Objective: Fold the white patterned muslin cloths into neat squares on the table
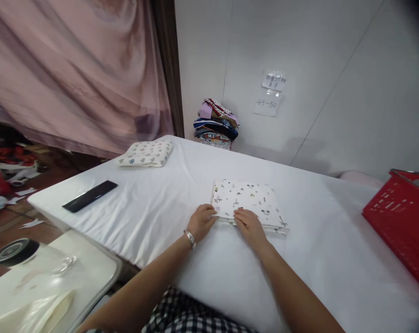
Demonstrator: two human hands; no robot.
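Observation:
A folded white cloth with small printed figures (249, 199) lies flat on the white-covered table (154, 212) in front of me. My left hand (202, 222), with a silver bracelet at the wrist, pinches the near left corner of this cloth between thumb and fingers. On its near edge rests my right hand (249, 225), the fingers lying on top of the fabric and the thumb lower, by the edge. Several folded layers show along the near side.
Another folded printed cloth (147, 153) and a black phone-like slab (90, 196) lie on the table's left part. A red plastic basket (399, 222) stands at the right. Stacked fabrics (216, 125) rise behind the far edge. At lower left, a side table (91, 259) holds a clear bottle (43, 259).

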